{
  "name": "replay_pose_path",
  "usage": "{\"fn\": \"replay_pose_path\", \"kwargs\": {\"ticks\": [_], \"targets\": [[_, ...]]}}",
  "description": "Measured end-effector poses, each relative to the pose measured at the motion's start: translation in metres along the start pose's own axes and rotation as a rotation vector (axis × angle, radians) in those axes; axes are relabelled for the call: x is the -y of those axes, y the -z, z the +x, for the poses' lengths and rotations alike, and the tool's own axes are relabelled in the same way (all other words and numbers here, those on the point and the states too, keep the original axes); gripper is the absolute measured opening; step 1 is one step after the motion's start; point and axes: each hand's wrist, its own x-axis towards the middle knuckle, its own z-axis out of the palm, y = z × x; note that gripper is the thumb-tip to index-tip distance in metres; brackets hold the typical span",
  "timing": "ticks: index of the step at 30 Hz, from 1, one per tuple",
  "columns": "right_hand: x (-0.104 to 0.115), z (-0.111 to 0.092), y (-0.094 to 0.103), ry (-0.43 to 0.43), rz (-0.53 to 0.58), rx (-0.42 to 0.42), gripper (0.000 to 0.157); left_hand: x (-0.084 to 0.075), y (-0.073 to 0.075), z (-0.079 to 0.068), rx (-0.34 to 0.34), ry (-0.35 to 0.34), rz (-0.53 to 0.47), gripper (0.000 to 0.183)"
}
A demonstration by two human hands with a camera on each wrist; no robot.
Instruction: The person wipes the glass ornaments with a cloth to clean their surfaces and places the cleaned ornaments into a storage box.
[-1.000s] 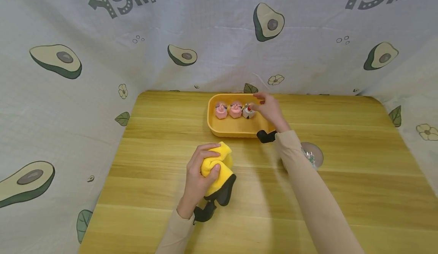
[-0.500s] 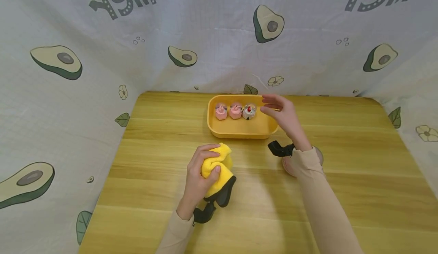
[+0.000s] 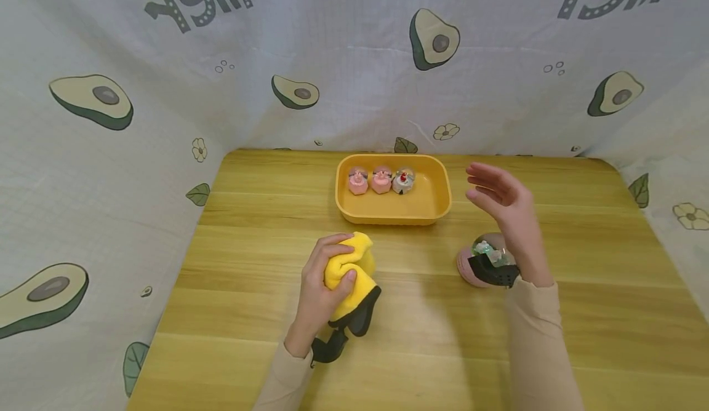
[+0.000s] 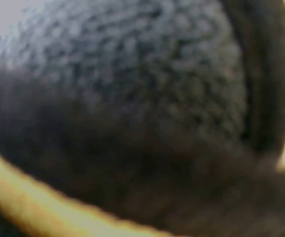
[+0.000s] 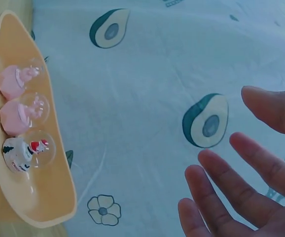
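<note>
My left hand (image 3: 321,282) grips a bunched yellow cloth (image 3: 354,294) with a dark grey underside, held near the middle of the table. In the left wrist view, blurred grey fabric (image 4: 147,59) fills most of the picture. Nothing is in my right hand (image 3: 515,214), raised to the right of the yellow tray (image 3: 382,211) with relaxed fingers apart. Inside that tray, three small snow globes stand in a row: two pink ones (image 3: 357,181) and a white one (image 5: 17,154) with a red-hatted figure. A larger pink-based snow globe (image 3: 466,267) lies partly hidden behind my right wrist.
The wooden table (image 3: 244,275) ends at the back against a hanging white sheet (image 3: 354,42) printed with avocados. Black camera mounts stick out from both wrists, the left mount (image 3: 330,347) beneath the hand and the right mount (image 3: 493,274) in front of the larger globe.
My right hand has left the white snow globe in the tray and moved right, out past the tray's rim. The left hand with the cloth has barely moved.
</note>
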Motion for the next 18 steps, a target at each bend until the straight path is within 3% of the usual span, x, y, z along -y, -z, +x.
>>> {"fn": "replay_pose_path", "kwargs": {"ticks": [7,18], "targets": [[0.000,-0.022,0.013,0.066,0.101,-0.080,0.044,0.002,0.002,-0.001,-0.002,0.005,-0.004,0.028],[-0.017,-0.050,0.030,0.119,0.279,-0.161,0.047,0.005,0.005,-0.003,-0.005,0.016,-0.018,0.029]]}}
